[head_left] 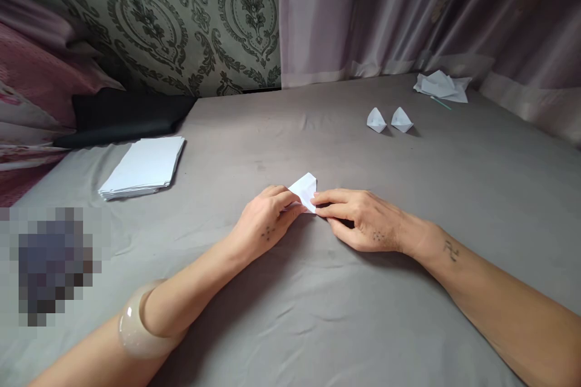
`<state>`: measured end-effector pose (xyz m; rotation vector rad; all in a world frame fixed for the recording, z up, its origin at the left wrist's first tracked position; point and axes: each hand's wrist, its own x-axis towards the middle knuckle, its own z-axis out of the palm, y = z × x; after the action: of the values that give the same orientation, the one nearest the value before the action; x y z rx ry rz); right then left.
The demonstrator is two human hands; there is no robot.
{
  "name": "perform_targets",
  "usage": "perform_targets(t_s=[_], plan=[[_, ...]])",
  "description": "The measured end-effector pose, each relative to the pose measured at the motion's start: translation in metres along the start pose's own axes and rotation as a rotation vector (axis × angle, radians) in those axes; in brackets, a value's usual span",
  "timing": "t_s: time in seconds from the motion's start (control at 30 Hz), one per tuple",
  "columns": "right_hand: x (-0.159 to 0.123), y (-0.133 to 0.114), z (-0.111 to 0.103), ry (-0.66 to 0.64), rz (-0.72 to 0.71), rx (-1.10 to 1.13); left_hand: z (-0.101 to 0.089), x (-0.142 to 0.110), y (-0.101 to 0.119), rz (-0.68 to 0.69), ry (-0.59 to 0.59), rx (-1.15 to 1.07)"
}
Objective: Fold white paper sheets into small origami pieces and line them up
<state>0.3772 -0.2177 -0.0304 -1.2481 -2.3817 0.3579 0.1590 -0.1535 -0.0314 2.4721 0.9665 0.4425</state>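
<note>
Head view: the left hand (261, 222) has its grip closed on the folded paper (307, 187), mid-cloth (281, 145); the right hand (365, 221) touches its right edge, pinch unclear. Uneven finger pressure could skew the folds.

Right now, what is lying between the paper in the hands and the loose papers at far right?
Two small folded shapes sit side by side on the grey cloth, nearer to the loose papers; the head view shows this.
</note>
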Motion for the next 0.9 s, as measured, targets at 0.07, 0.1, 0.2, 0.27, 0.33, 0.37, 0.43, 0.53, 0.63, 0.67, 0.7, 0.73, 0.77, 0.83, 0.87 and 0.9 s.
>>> perform_targets(t_s=[0.07,0.1,0.2,0.27,0.33,0.37,0.43,0.53,0.63,0.67,0.7,0.73,0.77,0.83,0.87,0.9], plan=[[0.000,0.000,0.000,-0.006,-0.004,-0.017,-0.001,0.003,0.001,-0.057,-0.003,-0.025],[0.000,0.000,-0.001,-0.013,-0.005,-0.021,-0.001,0.005,0.001,-0.075,-0.003,-0.033],[0.000,-0.001,-0.002,-0.031,0.000,-0.024,-0.001,0.009,0.003,-0.124,0.002,-0.043],[0.000,-0.001,-0.002,-0.030,0.008,-0.024,0.000,0.011,0.004,-0.167,0.003,-0.041],[0.000,-0.002,-0.003,-0.023,0.015,-0.021,0.000,0.012,0.004,-0.199,0.003,-0.042],[0.000,-0.002,-0.003,-0.023,0.017,-0.017,0.001,0.012,0.004,-0.204,0.003,-0.044],[0.000,-0.002,-0.003,-0.023,0.022,-0.008,0.001,0.012,0.003,-0.192,0.002,-0.048],[0.000,-0.002,-0.003,-0.018,0.035,0.010,0.000,0.012,0.002,-0.166,-0.006,-0.056],[0.001,0.000,-0.003,-0.015,0.059,0.026,-0.001,0.013,0.002,-0.174,-0.020,-0.055],[0.001,0.000,-0.003,-0.018,0.067,0.031,-0.001,0.013,0.003,-0.177,-0.023,-0.054],[0.001,0.001,-0.003,-0.023,0.072,0.036,-0.001,0.013,0.003,-0.179,-0.025,-0.055],[0.001,0.002,-0.003,-0.026,0.072,0.042,-0.002,0.014,0.003,-0.179,-0.027,-0.058],[0.000,0.003,-0.002,-0.028,0.067,0.048,-0.002,0.014,0.003,-0.181,-0.027,-0.064],[0.000,0.004,-0.002,-0.034,0.053,0.055,-0.002,0.014,0.003,-0.188,-0.029,-0.074],[-0.001,0.005,-0.002,-0.038,0.046,0.055,-0.002,0.014,0.003,-0.192,-0.033,-0.078],[-0.001,0.005,-0.002,-0.044,0.041,0.054,-0.003,0.014,0.003,-0.197,-0.035,-0.080]])
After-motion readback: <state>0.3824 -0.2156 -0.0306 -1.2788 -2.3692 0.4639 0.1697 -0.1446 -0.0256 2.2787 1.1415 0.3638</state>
